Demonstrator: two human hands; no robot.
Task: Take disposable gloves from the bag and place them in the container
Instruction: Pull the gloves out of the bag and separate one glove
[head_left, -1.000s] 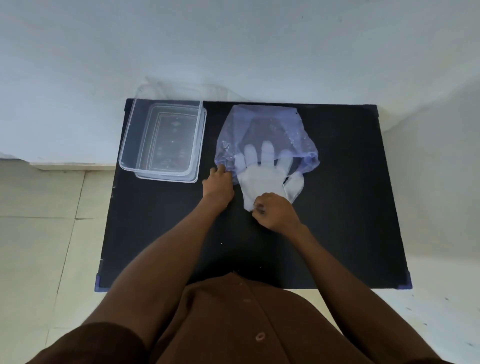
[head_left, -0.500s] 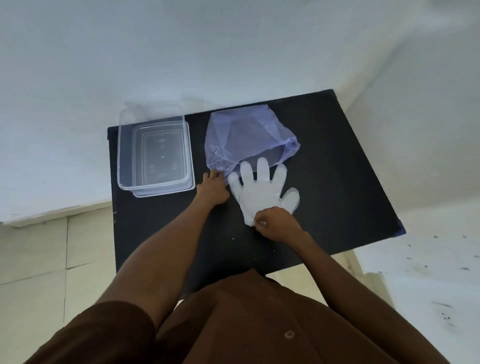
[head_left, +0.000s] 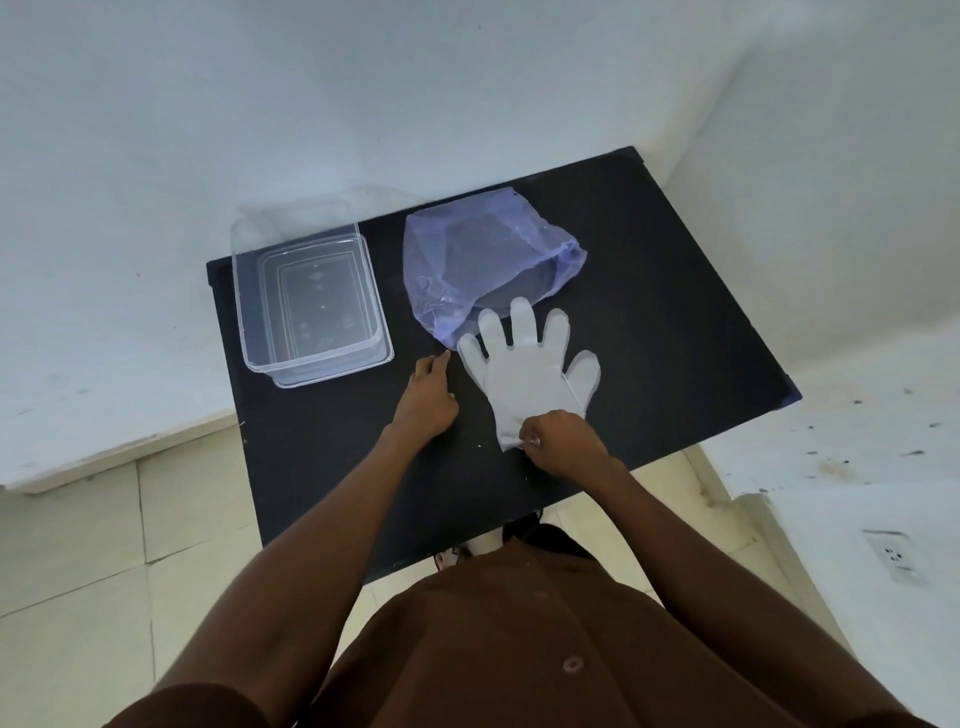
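A translucent white disposable glove (head_left: 524, 371) lies flat on the black table (head_left: 675, 322), fingers pointing away from me, just below the mouth of a thin purple plastic bag (head_left: 478, 260). My right hand (head_left: 563, 441) pinches the glove's cuff at its near end. My left hand (head_left: 426, 397) rests on the table with fingers curled, its fingertips close to the bag's lower left corner; I cannot tell if they touch it. A clear rectangular plastic container (head_left: 244, 291) stands open at the table's far left.
White walls close in behind and to the right of the table. Tiled floor lies to the left and below. A wall socket (head_left: 891, 556) sits low on the right. The table's near edge is just in front of my body.
My right hand has drawn the glove fully out of the bag toward me. My left hand has slid back from the bag's edge. The view has tilted.
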